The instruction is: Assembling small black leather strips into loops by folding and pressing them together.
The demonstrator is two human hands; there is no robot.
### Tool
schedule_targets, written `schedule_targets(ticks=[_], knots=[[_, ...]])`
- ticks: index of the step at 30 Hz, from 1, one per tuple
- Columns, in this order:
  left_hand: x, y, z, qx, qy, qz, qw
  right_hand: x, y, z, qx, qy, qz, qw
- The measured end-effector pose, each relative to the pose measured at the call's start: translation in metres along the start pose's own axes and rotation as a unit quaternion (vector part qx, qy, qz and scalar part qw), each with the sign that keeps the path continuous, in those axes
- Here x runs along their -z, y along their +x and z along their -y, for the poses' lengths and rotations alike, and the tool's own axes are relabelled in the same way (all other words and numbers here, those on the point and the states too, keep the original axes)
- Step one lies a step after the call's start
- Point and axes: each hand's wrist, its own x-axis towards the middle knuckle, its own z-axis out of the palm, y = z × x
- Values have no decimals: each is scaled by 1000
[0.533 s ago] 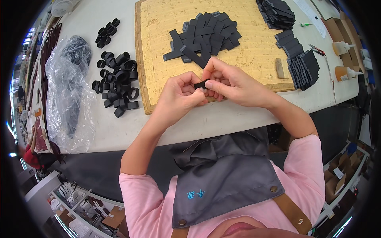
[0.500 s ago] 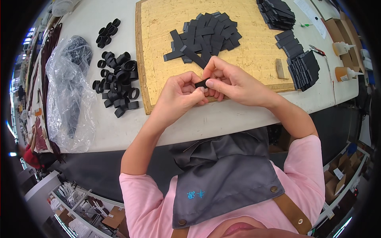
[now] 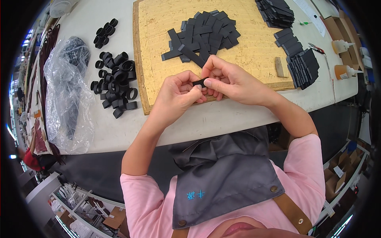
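Over the near edge of the yellow board [image 3: 154, 75], my two hands meet around a small black strip [image 3: 200, 83]. My left hand [image 3: 180, 92] pinches its left part between thumb and fingers. From the other side my right hand [image 3: 228, 82] is closed on it, thumb pressed on top. The fingers cover much of the strip, so its full shape is hidden. Just beyond my fingertips lies a loose pile of flat black strips [image 3: 202, 33]. Left of the board stand many black rings [image 3: 117, 77], like strips bent into loops.
Stacked black strips [image 3: 302, 67] sit at the right, near a small wooden block [image 3: 281, 67]. Snips [image 3: 316, 48] and two glue bottles [image 3: 345, 72] are by the right edge. A clear plastic bag [image 3: 69, 91] with dark contents lies at the left.
My hands keep almost the same grip on the black strip. The whole view has shifted very slightly; nothing on the table has visibly been moved.
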Motion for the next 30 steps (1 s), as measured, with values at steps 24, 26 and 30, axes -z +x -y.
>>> schedule_targets(ticks=[24,26,30], knots=[[54,-69,-30,-340,499,-352,715,2,35,0,201,-594,-170,760],[5,-94,-60,-457,460,-286,706,2,35,-2,203,-564,-187,778],[-68,-145,-123,-487,487,-109,717,5,27,-1,165,-478,-171,846]])
